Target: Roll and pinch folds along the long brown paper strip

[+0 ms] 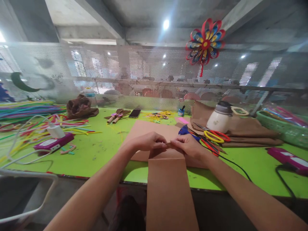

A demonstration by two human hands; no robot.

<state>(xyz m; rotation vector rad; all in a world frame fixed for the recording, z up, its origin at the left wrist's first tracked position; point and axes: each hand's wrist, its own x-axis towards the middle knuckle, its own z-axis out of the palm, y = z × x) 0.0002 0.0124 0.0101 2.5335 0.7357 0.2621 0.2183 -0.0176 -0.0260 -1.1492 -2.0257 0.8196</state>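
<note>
The left hand [149,141] and right hand [190,146] pinch the far end of a brown paper strip [169,192], which hangs over the near edge of the green table [96,154]. Uneven pinching may crease it crooked or tear it. The scissors [215,136] just right could snag the wrist.

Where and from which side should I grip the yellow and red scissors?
Take the scissors by the two handle loops, probably with the right hand, which is just beside them. The loops lie flat and nearer to you; the blades point away to the far left. So come from above, on the near side.
</note>
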